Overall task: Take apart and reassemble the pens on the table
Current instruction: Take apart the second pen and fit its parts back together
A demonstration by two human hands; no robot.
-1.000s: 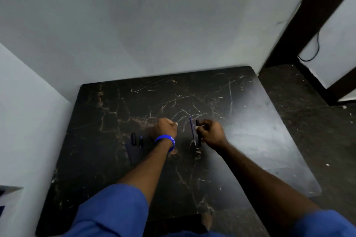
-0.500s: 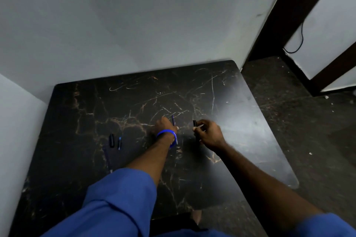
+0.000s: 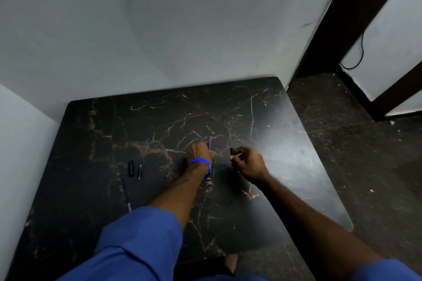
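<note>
My left hand (image 3: 199,152), with a blue wristband, is closed around a thin blue pen part (image 3: 209,143) that sticks up from the fingers. A short gap to its right, my right hand (image 3: 247,162) grips a short black pen piece (image 3: 231,151), held upright above the black marble table (image 3: 285,166). On the table to the left lie a black pen cap (image 3: 130,168), a small blue-tipped piece (image 3: 139,171) and a thin blue refill (image 3: 125,191). The two hands do not touch.
The table stands in a corner, with white walls behind and to the left. Its right edge drops to a dark floor (image 3: 365,166). A dark door frame (image 3: 338,18) and a hanging black cable (image 3: 358,57) are at the far right.
The hands have pulled apart: the blue part went left with my left hand while the black piece stayed in my right. The camera view shifted slightly.
</note>
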